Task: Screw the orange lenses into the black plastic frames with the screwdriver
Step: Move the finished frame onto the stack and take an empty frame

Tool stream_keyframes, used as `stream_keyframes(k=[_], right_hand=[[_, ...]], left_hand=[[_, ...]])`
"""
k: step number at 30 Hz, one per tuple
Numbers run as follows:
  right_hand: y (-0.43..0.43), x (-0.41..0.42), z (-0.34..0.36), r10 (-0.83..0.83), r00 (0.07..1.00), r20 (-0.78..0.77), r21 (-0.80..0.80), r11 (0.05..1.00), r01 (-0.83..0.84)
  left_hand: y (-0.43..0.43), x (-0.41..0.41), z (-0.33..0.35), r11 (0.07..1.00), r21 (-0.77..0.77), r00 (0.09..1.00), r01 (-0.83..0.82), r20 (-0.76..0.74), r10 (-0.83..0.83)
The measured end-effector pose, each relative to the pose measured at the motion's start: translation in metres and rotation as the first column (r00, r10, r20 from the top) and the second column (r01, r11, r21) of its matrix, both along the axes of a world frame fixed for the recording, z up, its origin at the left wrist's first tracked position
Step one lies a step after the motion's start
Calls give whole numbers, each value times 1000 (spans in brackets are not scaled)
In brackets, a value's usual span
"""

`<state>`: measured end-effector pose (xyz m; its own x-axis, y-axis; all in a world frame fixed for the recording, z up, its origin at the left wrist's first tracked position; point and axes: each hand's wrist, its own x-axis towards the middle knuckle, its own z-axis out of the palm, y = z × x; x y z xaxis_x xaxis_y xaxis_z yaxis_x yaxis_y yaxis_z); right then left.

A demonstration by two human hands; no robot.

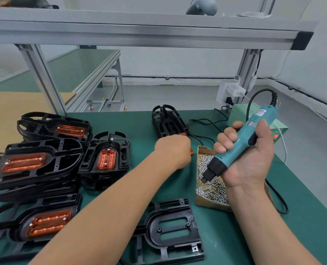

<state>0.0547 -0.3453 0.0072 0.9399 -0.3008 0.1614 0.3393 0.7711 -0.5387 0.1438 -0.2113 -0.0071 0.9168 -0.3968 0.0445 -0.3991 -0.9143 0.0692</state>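
My right hand (248, 150) grips a teal electric screwdriver (241, 142), its black tip pointing down into a cardboard box of small silver screws (212, 186). My left hand (173, 150) reaches across the table, fingers curled around an orange lens (191, 151) of which only an edge shows. A black plastic frame (170, 232) with no lens lies flat in front of me, partly under my left forearm. Another bare black frame (167, 121) stands beyond my left hand.
Stacks of black frames with orange lenses fitted (36, 165) fill the left of the green table (302, 217). The screwdriver's black cord (281, 203) loops on the right. A green power box (241, 113) sits at the back right. An aluminium post (44, 79) rises at back left.
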Motion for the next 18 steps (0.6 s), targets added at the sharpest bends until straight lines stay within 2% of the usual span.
stream_keyframes(k=[9,18], right_hand=[[2,-2,5,-4,1000,-13,8,1000,4],[2,-3,4,-8,1000,-12,8,1000,9]], left_hand=[[17,4,-11,991,-137,1000,-6,-31,2],[44,-43,-5,967,-252,999,38,11,-36]])
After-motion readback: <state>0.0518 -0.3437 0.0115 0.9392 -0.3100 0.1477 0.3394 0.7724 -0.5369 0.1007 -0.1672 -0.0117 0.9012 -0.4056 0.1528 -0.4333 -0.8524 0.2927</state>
